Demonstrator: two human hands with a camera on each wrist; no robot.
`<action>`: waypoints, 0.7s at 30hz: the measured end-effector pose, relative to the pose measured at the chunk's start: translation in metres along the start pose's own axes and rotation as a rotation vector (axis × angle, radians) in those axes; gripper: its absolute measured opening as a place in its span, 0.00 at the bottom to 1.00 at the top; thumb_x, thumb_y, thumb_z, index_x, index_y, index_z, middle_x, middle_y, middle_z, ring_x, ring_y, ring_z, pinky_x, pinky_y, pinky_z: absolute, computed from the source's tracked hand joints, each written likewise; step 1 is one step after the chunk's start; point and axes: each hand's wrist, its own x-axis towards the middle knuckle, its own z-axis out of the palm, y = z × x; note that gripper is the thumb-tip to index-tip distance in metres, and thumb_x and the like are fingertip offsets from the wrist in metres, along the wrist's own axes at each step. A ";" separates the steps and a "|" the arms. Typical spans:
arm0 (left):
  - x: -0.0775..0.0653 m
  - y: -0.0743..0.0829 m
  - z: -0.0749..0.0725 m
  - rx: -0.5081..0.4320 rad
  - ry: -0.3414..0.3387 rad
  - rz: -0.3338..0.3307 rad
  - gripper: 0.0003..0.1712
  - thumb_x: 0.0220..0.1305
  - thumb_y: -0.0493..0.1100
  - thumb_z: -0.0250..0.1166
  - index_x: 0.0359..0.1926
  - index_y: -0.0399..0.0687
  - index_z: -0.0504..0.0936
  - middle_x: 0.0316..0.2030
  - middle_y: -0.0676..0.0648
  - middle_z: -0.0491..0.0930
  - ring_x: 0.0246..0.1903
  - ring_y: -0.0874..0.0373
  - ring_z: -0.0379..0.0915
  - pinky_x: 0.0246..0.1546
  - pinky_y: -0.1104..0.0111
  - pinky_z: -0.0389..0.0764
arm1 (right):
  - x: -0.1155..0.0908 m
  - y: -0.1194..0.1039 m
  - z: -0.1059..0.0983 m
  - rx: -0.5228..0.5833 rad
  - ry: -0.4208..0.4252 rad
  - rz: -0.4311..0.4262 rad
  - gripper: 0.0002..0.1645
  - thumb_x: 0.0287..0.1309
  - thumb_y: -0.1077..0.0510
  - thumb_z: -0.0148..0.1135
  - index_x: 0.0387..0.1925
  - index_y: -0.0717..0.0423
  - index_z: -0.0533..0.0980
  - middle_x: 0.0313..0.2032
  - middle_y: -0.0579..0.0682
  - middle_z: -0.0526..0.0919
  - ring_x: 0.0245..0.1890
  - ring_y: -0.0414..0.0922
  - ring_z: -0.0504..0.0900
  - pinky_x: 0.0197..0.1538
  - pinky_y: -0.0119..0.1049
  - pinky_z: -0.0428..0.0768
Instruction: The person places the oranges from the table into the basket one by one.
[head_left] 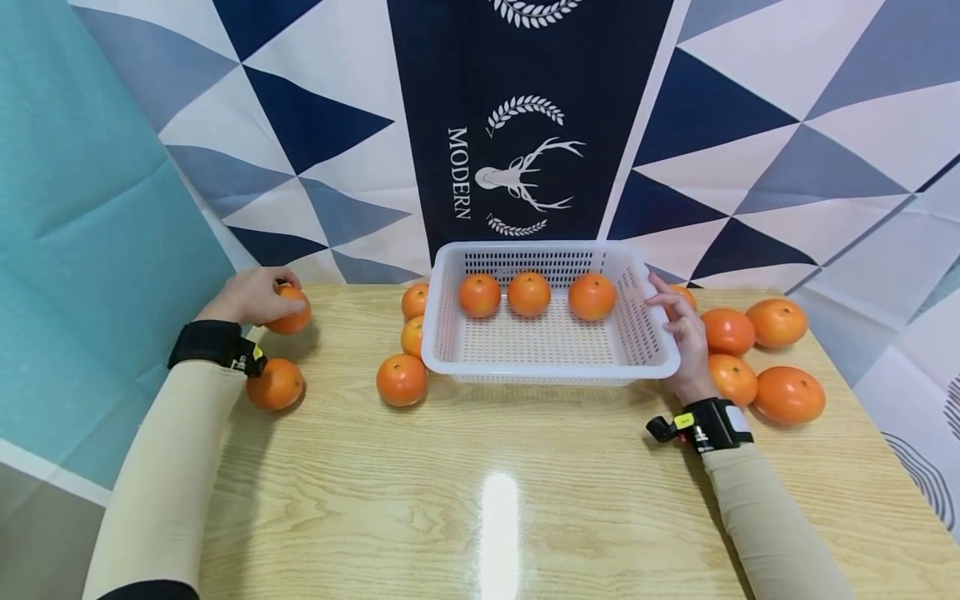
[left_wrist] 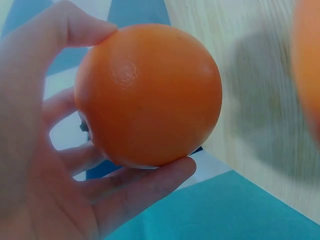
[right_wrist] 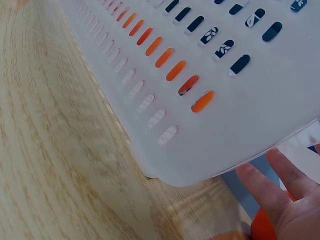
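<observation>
At the table's far left my left hand grips an orange, thumb on one side and fingers curled round the other. In the left wrist view the fruit hangs over the table, its small stem toward the palm. A second orange lies just nearer, beside the wrist strap. My right hand is at the right end of a white plastic basket. Its fingers are extended, with fingertips at the rim. Inside the basket sit three oranges in a row along the back.
Several oranges lie against the basket's left side, partly behind it. More oranges cluster to the right of my right hand. A patterned cloth hangs along the back edge of the wooden table. Turquoise cloth borders the left.
</observation>
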 end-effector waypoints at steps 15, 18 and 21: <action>0.008 0.037 -0.013 0.023 0.032 0.079 0.27 0.68 0.52 0.68 0.61 0.42 0.83 0.47 0.33 0.86 0.45 0.40 0.77 0.41 0.58 0.73 | 0.000 -0.002 0.001 -0.012 0.005 0.012 0.38 0.62 0.69 0.29 0.47 0.39 0.84 0.90 0.47 0.59 0.91 0.51 0.52 0.71 0.30 0.72; 0.010 0.054 -0.016 0.058 0.044 0.113 0.26 0.67 0.52 0.69 0.61 0.43 0.84 0.50 0.33 0.87 0.46 0.40 0.77 0.43 0.56 0.73 | -0.001 -0.002 0.001 -0.019 0.006 0.013 0.37 0.63 0.69 0.29 0.47 0.39 0.84 0.91 0.49 0.58 0.91 0.51 0.53 0.72 0.30 0.72; 0.010 0.072 -0.017 0.072 0.052 0.130 0.27 0.67 0.53 0.69 0.61 0.43 0.84 0.54 0.33 0.86 0.48 0.39 0.76 0.46 0.53 0.74 | -0.001 -0.002 0.001 -0.019 0.005 0.013 0.37 0.63 0.69 0.29 0.47 0.40 0.83 0.91 0.50 0.57 0.91 0.51 0.53 0.72 0.30 0.72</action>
